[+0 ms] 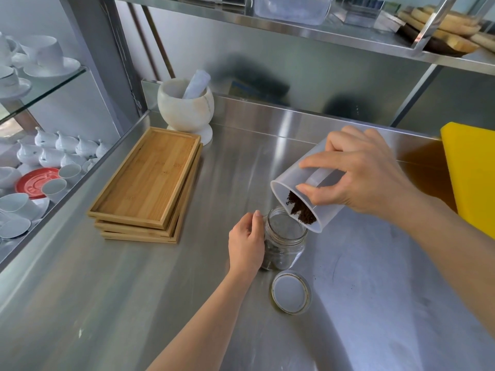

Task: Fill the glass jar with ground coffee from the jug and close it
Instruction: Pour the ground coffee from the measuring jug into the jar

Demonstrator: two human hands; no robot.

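Note:
A clear glass jar point(285, 241) stands upright and uncapped on the steel counter point(134, 303). My left hand point(246, 242) grips its left side. My right hand point(356, 175) holds a translucent plastic jug point(294, 180) tipped steeply, its rim just above the jar's mouth. Dark ground coffee point(301, 211) lies at the jug's lower lip, right over the opening. A little dark coffee shows low in the jar. The jar's round metal lid point(290, 292) lies flat on the counter just in front of the jar.
A stack of bamboo trays point(150, 180) lies to the left, with a white stone mortar and pestle point(186, 105) behind it. A yellow board point(474, 172) sits at the right edge. White cups fill the glass shelves point(40, 156) on the far left.

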